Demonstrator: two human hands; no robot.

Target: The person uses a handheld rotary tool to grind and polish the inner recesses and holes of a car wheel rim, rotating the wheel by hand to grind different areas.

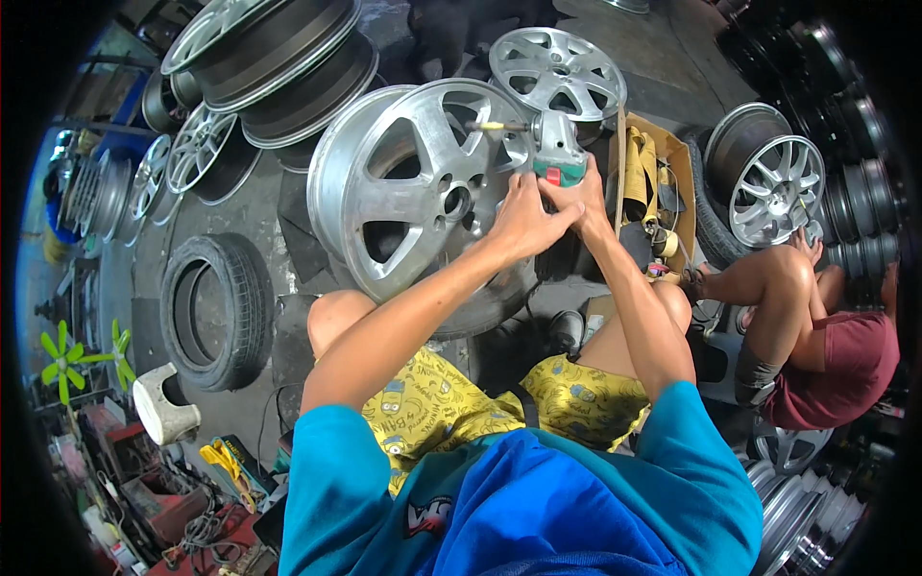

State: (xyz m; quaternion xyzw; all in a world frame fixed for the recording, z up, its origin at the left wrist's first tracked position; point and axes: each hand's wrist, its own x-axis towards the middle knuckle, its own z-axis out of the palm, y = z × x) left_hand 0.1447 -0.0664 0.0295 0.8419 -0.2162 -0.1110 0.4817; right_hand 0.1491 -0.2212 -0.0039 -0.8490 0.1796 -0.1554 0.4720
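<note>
Both my hands are closed around the green and grey body of an angle grinder [560, 161] with a red patch. My left hand [526, 217] grips its near left side, the thumb reaching across toward my right hand. My right hand [584, 198] wraps its right side. The grinder's disc [497, 126], seen nearly edge-on, lies over the upper right rim of a silver alloy wheel [411, 230]; I cannot tell whether they touch. This wheel stands tilted before my knees, on top of a dark tyre [485, 307]. My fingertips are partly hidden behind the tool.
More alloy wheels [274, 72] are stacked at the far left, and another silver wheel [600, 62] lies beyond mine. A cardboard box [684, 206] with yellow items stands to the right. A co-worker [816, 355] sits at the right by another wheel [768, 197]. A loose tyre [216, 312] lies left.
</note>
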